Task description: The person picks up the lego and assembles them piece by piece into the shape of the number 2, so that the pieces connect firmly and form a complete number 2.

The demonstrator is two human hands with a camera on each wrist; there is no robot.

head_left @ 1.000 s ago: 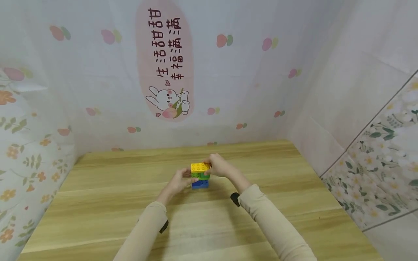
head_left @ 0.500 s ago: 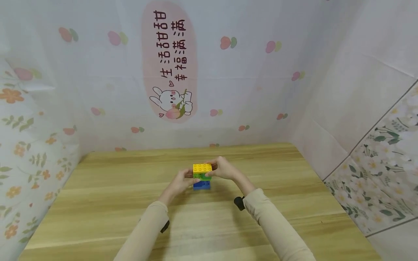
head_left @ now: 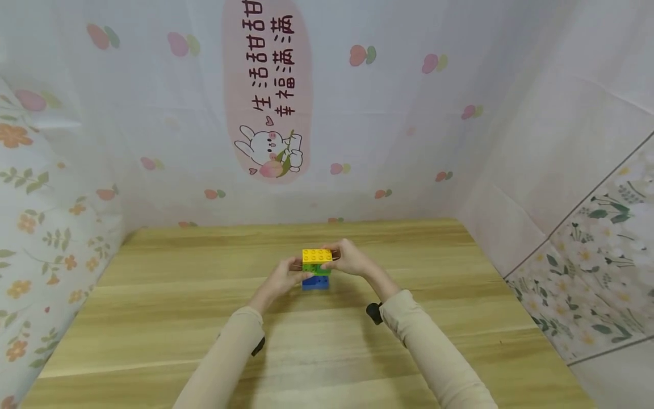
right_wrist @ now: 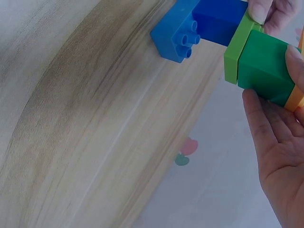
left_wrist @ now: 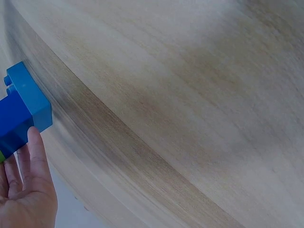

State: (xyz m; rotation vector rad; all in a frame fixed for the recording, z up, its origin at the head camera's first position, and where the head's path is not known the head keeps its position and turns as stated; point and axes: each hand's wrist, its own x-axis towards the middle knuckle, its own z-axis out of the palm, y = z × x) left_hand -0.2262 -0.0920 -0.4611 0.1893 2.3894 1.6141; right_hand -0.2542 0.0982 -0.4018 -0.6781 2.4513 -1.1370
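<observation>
A stack of toy building bricks stands upright at the middle of the table, between both hands. Its top is a studded yellow brick (head_left: pixel 317 254). Below come a dark green brick (right_wrist: pixel 263 66) and a flat light green brick (right_wrist: pixel 233 59). Lower down are a dark blue brick (right_wrist: pixel 221 19) and a light blue brick (right_wrist: pixel 173 28) with some studs bare. The left hand (head_left: pixel 282 278) grips the stack's left side, its thumb by the light green brick. From the right, the right hand (head_left: pixel 352 259) holds the dark green and yellow bricks between thumb and fingers.
The wood-grain table (head_left: pixel 153 318) spreads around the stack. A white printed cloth (head_left: pixel 388 113) hangs behind its far edge, with flowered cloths at both sides. Black wrist cameras (head_left: pixel 374 313) are strapped at the sleeves.
The right fingers have slid from the yellow brick's top corner to its right side. Both hands keep hold of the stack, and the head view has shifted slightly.
</observation>
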